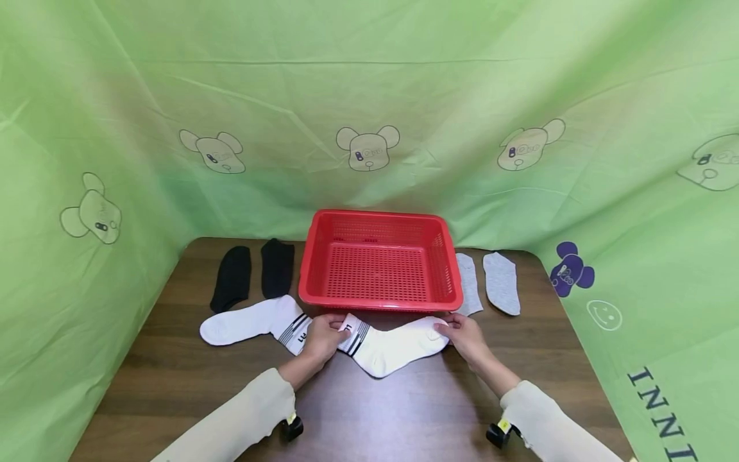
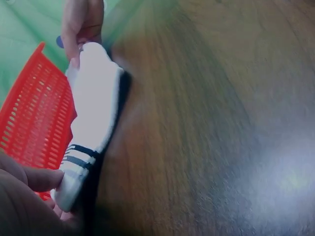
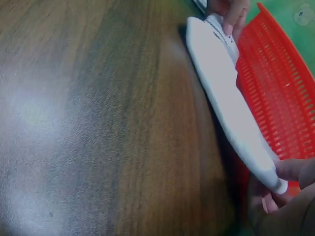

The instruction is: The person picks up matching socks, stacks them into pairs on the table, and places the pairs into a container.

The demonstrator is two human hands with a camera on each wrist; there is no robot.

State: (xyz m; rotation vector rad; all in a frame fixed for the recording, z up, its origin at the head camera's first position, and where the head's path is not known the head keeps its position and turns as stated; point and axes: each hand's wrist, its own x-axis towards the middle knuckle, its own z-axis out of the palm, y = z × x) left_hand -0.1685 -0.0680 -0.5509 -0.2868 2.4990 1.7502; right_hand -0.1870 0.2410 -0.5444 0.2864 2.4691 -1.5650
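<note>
A white sock (image 1: 398,343) with dark stripes near its cuff stretches between both hands, in front of the red basket. My left hand (image 1: 324,337) pinches the cuff, thumb on top. At the other end, my right hand (image 1: 464,335) pinches the toe between thumb and fingers, as the right wrist view also shows for the sock (image 3: 221,93). A second white striped sock (image 1: 248,322) lies flat on the table to the left, its cuff partly hidden behind my left hand.
The red perforated basket (image 1: 381,305) stands at the back of the wooden table (image 1: 398,423). Two black socks (image 1: 233,276) lie left of it. To its right are two grey socks (image 1: 501,282), one partly covered by the basket's edge. Green printed cloth (image 1: 369,83) hangs around the table.
</note>
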